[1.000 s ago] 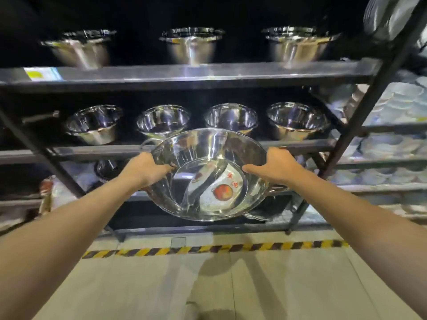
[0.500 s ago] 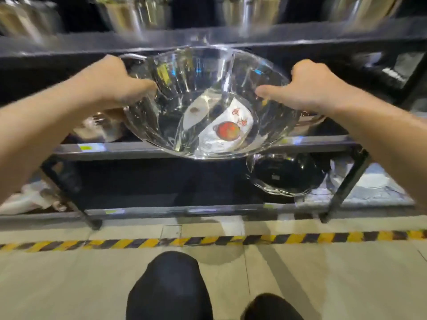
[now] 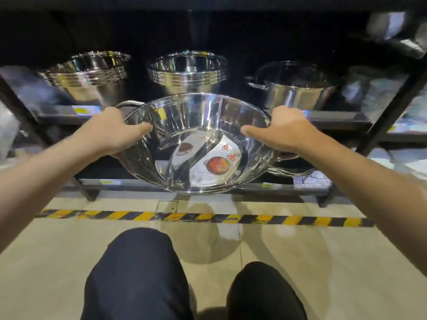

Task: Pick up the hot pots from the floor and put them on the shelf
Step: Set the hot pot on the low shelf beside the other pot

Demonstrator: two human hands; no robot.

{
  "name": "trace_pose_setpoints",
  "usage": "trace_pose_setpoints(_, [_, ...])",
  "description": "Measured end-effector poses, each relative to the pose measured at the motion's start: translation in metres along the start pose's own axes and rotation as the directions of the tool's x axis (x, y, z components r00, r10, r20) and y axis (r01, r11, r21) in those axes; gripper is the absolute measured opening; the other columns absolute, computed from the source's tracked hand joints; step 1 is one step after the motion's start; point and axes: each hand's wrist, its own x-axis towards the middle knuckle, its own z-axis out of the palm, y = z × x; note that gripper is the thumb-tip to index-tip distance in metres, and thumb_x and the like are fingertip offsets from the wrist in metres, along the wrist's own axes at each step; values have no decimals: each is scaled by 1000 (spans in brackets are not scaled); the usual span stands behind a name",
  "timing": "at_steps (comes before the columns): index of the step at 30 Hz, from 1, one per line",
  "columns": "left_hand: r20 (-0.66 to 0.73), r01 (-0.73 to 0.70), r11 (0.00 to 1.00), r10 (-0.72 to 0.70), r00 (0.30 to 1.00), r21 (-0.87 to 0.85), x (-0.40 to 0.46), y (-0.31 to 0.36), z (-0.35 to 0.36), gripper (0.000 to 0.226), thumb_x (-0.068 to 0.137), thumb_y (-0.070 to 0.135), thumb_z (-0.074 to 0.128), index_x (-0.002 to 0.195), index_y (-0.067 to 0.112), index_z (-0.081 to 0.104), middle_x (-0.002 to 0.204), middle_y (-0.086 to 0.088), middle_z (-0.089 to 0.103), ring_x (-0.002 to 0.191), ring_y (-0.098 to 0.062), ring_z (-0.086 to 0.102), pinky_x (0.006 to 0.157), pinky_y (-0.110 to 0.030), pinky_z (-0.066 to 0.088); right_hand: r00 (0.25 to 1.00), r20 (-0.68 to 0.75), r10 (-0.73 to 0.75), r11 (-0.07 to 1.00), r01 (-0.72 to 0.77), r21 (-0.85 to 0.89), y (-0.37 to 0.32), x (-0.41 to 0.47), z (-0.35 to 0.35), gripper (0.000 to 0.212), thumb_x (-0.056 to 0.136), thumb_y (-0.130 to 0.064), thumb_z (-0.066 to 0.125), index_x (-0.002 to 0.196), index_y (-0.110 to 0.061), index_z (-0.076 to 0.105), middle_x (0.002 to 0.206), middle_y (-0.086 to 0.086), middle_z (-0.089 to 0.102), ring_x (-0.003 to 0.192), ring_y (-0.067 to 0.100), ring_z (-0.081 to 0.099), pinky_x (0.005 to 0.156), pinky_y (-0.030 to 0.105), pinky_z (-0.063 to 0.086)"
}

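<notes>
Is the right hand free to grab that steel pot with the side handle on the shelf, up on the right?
Probably not as things stand. The right hand is gripping the rim of the divided hot pot, as is the left hand. The steel pot sits unobstructed behind, but one hand would have to let go first.

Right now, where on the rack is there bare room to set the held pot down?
The shelf behind the hot pot, gripped by left hand and right hand, is crowded: left stack, middle stack, handled pot. Only narrow gaps separate them. The dark tier below looks freer, though partly hidden.
</notes>
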Motion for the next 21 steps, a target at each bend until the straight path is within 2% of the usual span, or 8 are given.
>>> trace_pose_setpoints(3, [28, 96, 995, -96, 995, 5, -5, -17, 33, 60, 77, 66, 62, 77, 6, 62, 70, -8, 63, 71, -32, 62, 60, -35, 45, 998, 22, -56, 997, 55, 58, 11, -8, 33, 64, 72, -76, 62, 68, -14, 48, 68, 1, 53, 61, 12, 51, 46, 30, 37])
trace_pose_setpoints(6, [78, 133, 991, -133, 988, -2, -6, -28, 67, 58, 77, 66, 64, 72, 7, 63, 65, -4, 62, 60, -21, 59, 52, -30, 41, 995, 86, -57, 996, 51, 74, 26, -10, 62, 70, 72, -73, 65, 67, -3, 55, 61, 9, 60, 56, 24, 59, 49, 37, 47])
trace_pose_setpoints(10, [135, 178, 983, -172, 976, -38, 0, -39, 114, 53, 77, 63, 64, 74, 10, 63, 66, -4, 64, 58, -18, 59, 50, -26, 41, 987, 157, -28, 996, 15, 84, 43, -5, 107, 68, 72, -74, 64, 66, -7, 54, 58, 8, 54, 52, 24, 55, 48, 35, 42])
trace_pose_setpoints(12, [170, 208, 977, -199, 965, -37, 7, -45, 141, 53, 75, 63, 63, 74, 10, 63, 69, -6, 65, 58, -18, 59, 53, -29, 45, 982, 187, -13, 998, 0, 68, 51, 3, 135, 71, 73, -75, 62, 67, -5, 55, 60, 10, 56, 54, 24, 56, 48, 36, 45])
trace_pose_setpoints(15, [244, 269, 962, -249, 937, -50, 22, -57, 180, 56, 72, 63, 62, 77, 7, 69, 74, -10, 71, 64, -26, 66, 68, -37, 57, 976, 215, -16, 999, 5, 52, 64, 19, 177, 75, 75, -73, 62, 74, 2, 61, 67, 18, 62, 63, 31, 61, 53, 42, 51])
trace_pose_setpoints(18, [283, 286, 956, -259, 923, -57, 45, -72, 217, 52, 80, 59, 63, 81, 7, 68, 84, -14, 72, 74, -31, 68, 74, -39, 57, 971, 241, -7, 997, -11, 76, 76, 41, 217, 79, 76, -70, 63, 92, 8, 68, 83, 25, 70, 73, 36, 65, 64, 48, 56])
trace_pose_setpoints(21, [295, 295, 953, -264, 918, -68, 72, -85, 245, 52, 81, 58, 63, 88, 6, 67, 87, -15, 72, 79, -34, 70, 76, -43, 61, 966, 257, 33, 997, -51, 65, 82, 70, 246, 79, 75, -71, 63, 97, 5, 65, 84, 22, 69, 74, 33, 64, 67, 48, 56])
